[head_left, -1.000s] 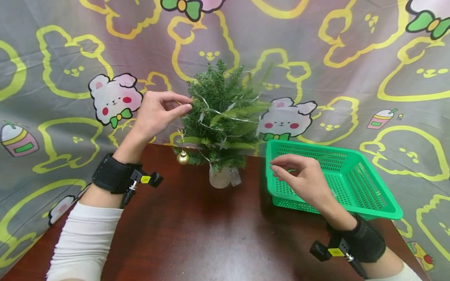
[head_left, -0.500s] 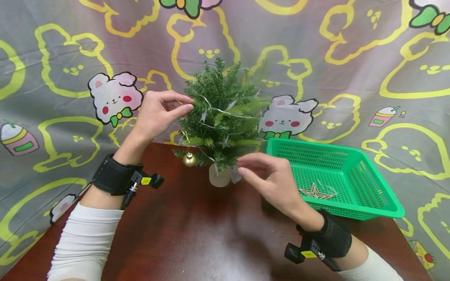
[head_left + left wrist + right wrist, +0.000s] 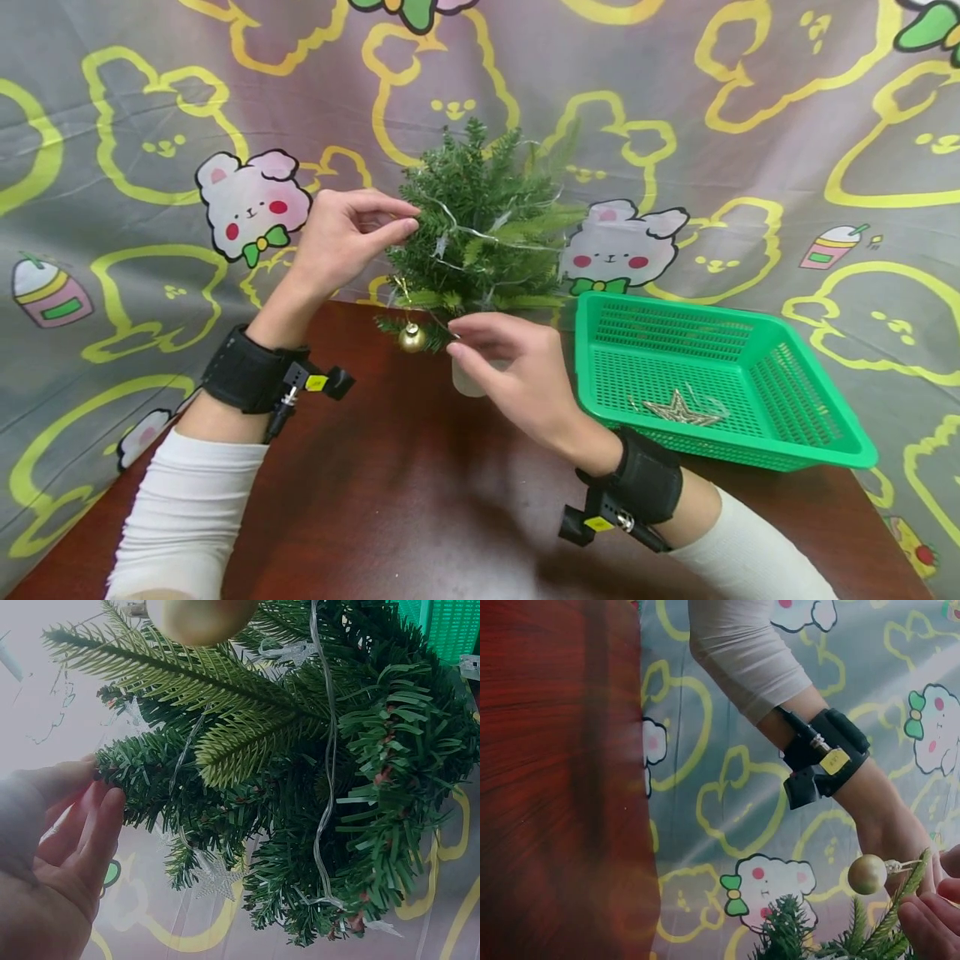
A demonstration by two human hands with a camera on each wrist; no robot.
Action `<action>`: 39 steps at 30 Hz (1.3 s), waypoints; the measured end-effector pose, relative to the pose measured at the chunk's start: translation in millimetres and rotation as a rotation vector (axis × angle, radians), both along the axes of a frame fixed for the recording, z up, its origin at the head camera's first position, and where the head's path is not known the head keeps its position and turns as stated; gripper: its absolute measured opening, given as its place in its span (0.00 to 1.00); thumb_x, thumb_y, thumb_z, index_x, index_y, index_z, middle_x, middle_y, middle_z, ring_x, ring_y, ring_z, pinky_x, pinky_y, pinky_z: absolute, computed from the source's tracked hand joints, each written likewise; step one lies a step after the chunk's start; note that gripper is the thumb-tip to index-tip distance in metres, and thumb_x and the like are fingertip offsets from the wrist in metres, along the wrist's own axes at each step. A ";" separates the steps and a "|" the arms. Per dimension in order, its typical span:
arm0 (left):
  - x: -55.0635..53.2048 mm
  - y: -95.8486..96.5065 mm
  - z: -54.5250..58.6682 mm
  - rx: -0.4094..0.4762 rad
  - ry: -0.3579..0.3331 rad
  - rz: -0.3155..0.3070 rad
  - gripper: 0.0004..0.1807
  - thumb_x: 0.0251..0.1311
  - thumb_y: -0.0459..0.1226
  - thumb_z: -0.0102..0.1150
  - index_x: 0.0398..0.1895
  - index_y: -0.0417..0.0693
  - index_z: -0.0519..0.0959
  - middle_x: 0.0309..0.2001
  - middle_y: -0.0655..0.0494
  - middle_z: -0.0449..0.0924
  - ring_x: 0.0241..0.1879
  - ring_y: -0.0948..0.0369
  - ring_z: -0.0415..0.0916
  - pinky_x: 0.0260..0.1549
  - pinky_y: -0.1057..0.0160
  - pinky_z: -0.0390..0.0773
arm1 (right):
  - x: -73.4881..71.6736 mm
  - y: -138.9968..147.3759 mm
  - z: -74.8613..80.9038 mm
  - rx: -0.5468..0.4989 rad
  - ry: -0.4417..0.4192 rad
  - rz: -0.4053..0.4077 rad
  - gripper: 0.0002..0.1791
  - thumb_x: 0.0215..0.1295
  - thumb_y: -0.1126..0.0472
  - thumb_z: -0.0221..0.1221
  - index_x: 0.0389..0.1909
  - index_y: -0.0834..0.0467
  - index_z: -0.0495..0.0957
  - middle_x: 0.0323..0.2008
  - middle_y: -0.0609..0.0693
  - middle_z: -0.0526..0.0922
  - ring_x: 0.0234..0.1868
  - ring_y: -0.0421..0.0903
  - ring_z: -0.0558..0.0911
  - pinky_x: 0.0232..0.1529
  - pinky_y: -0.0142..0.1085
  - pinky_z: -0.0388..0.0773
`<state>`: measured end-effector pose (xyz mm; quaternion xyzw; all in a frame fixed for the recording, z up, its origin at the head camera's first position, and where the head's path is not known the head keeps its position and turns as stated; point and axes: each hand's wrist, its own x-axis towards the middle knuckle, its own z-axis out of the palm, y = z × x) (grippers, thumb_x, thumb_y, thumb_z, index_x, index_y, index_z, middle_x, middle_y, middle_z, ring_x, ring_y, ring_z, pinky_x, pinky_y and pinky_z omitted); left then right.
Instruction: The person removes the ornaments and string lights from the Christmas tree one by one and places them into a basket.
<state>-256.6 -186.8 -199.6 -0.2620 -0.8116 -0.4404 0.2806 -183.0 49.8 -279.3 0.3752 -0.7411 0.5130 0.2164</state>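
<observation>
A small artificial Christmas tree (image 3: 480, 242) stands in a pale pot (image 3: 467, 382), wound with clear light string and star-shaped lights. With thumb and fingertips my left hand (image 3: 337, 242) pinches a branch tip (image 3: 124, 769) on the tree's left side. A gold ball ornament (image 3: 412, 337) hangs from a lower left branch (image 3: 911, 892). My right hand (image 3: 521, 367) is in front of the lower branches, thumb and index finger slightly apart beside a thin wire. Fingertips (image 3: 922, 919) of that hand appear close to the ball's branch in the right wrist view.
A green plastic basket (image 3: 813, 454) sits right of the tree, with a glittery gold star (image 3: 678, 408) and a clear hook-like piece inside. Behind the brown table (image 3: 420, 500) hangs a patterned grey cloth (image 3: 300, 108).
My right hand has moved left from over the basket to the tree's lower front branches, uncovering the gold star. My left hand stays at its branch.
</observation>
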 end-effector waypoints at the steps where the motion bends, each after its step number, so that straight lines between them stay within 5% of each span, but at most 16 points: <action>1: 0.0 0.4 0.2 0.001 0.001 0.000 0.09 0.61 0.36 0.67 0.42 0.43 0.88 0.36 0.46 0.88 0.28 0.75 0.83 0.26 0.75 0.80 | -0.6 -2.1 1.4 -0.004 0.001 0.000 0.12 0.64 0.61 0.65 0.47 0.59 0.84 0.42 0.54 0.89 0.40 0.40 0.88 0.44 0.30 0.85; 14: -0.9 0.5 0.9 -0.003 0.003 0.000 0.08 0.61 0.36 0.67 0.42 0.45 0.89 0.35 0.51 0.88 0.28 0.75 0.83 0.26 0.75 0.80 | -7.0 -24.5 2.0 0.018 -0.039 -0.039 0.12 0.63 0.59 0.66 0.46 0.59 0.85 0.40 0.52 0.89 0.38 0.38 0.88 0.43 0.29 0.85; 24: -0.4 0.3 0.4 0.008 0.004 -0.009 0.09 0.61 0.35 0.67 0.42 0.43 0.88 0.37 0.42 0.88 0.28 0.76 0.83 0.26 0.76 0.79 | -8.7 -39.7 -1.6 0.009 -0.066 -0.042 0.14 0.62 0.59 0.68 0.47 0.59 0.85 0.41 0.52 0.90 0.39 0.39 0.89 0.42 0.26 0.84; 39: -2.5 -1.8 -1.9 0.012 0.007 -0.021 0.08 0.61 0.34 0.66 0.42 0.42 0.88 0.33 0.56 0.88 0.27 0.74 0.83 0.25 0.75 0.79 | -15.0 -53.0 -8.7 -0.055 -0.069 -0.051 0.11 0.64 0.57 0.66 0.44 0.58 0.86 0.38 0.51 0.90 0.38 0.39 0.89 0.41 0.26 0.84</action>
